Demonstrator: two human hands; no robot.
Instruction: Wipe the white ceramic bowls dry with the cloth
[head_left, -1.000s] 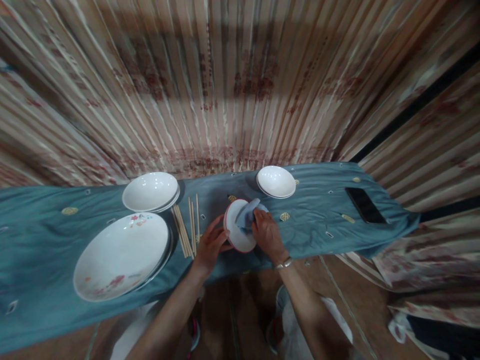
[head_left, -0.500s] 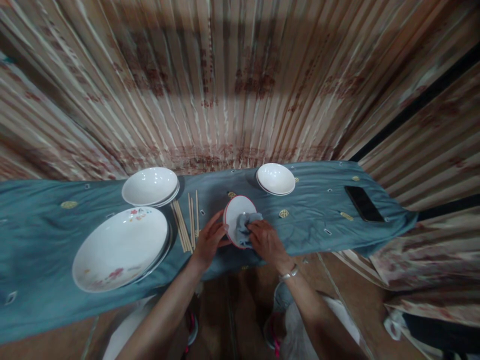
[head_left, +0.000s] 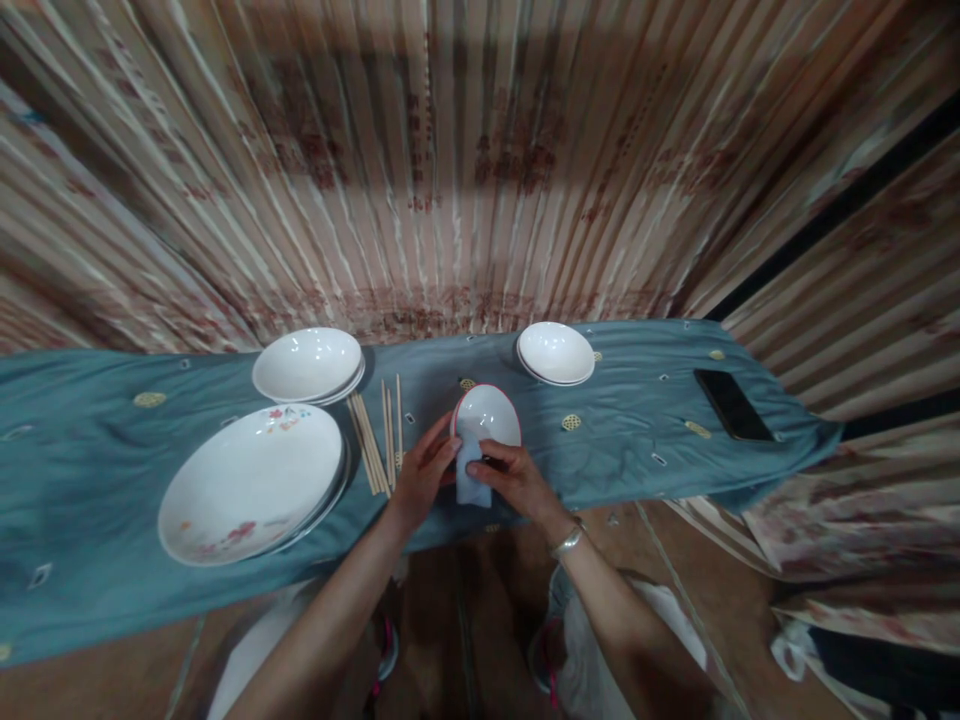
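Between my hands is a small white bowl (head_left: pixel 491 410) with a red rim, its inside facing up and toward me. My left hand (head_left: pixel 421 475) grips the bowl's left side, thumb at the rim. A pale blue cloth (head_left: pixel 472 482) is draped over the near rim and hangs down in front. My right hand (head_left: pixel 517 480) pinches the cloth at the near right of the bowl. Several wooden chopsticks (head_left: pixel 367 445) lie just left of my left hand. The bowl's underside and some of the left fingers are hidden.
Large floral plates (head_left: pixel 251 485) are stacked at the left, with stacked white bowls (head_left: pixel 307 365) behind them. Smaller stacked white bowls (head_left: pixel 556 352) stand at the back right. A black phone (head_left: pixel 731 405) lies at the right on the blue tablecloth (head_left: pixel 622 450). A pleated curtain (head_left: pixel 465 200) hangs behind.
The cloth has come from inside the bowl to its near rim, where it now hangs down. My right hand has shifted slightly left with it. The bowl's glossy inside is more exposed.
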